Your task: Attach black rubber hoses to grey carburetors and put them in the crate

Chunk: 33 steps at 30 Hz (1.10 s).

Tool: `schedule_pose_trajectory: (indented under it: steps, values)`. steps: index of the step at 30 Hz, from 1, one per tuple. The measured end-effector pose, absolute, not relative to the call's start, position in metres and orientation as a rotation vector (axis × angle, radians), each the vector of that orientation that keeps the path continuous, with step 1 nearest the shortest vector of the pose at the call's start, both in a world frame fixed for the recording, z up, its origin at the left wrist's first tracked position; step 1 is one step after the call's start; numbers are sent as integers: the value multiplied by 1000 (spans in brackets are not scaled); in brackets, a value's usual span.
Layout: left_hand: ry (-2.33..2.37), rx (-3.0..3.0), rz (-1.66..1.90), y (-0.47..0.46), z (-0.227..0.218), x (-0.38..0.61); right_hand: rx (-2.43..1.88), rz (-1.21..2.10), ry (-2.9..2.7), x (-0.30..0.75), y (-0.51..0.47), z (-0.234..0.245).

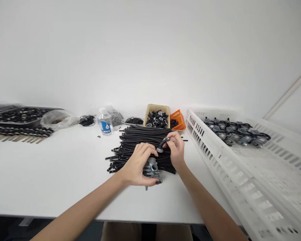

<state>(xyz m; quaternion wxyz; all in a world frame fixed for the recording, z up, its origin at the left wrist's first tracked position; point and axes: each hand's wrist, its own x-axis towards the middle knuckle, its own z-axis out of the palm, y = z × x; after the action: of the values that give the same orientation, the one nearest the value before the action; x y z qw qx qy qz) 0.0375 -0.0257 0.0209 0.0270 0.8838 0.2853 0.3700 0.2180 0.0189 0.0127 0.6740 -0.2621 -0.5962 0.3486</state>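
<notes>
My left hand (139, 164) is wrapped round a grey metal carburetor (152, 168), its round opening facing up toward me. Between the fingertips of my right hand (176, 147) is a carburetor cap (160, 148), a bent black rubber boot with a metal ring at its lower end. This cap is just above the carburetor, apart from it. Beneath both hands lies a wide pile of black rubber hoses (140, 137). The palm side of my left hand is hidden.
A cream bin (147, 112) of similar caps and an orange basket (182, 120) of small black parts stand behind the hoses. At right, a white crate (215, 164) holds several assembled carburetors (237, 132). A water bottle (105, 123), plastic bag (56, 118) and dark tray (27, 124) are leftward.
</notes>
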Motion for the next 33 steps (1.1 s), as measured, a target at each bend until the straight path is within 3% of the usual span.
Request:
schedule_pose_trajectory:
  steps: [4,9,25,33]
  values:
    - [644,2739,1049,-18,6,29,-409,1128,-1321,220,19,15]
    - [747,2700,952,-12,6,28,-375,1369,-1476,222,16,17]
    - [798,2651,983,-10,2,29,-490,1419,-1751,254,23,39]
    - [802,2673,951,-11,4,29,-559,1289,-1763,257,20,40]
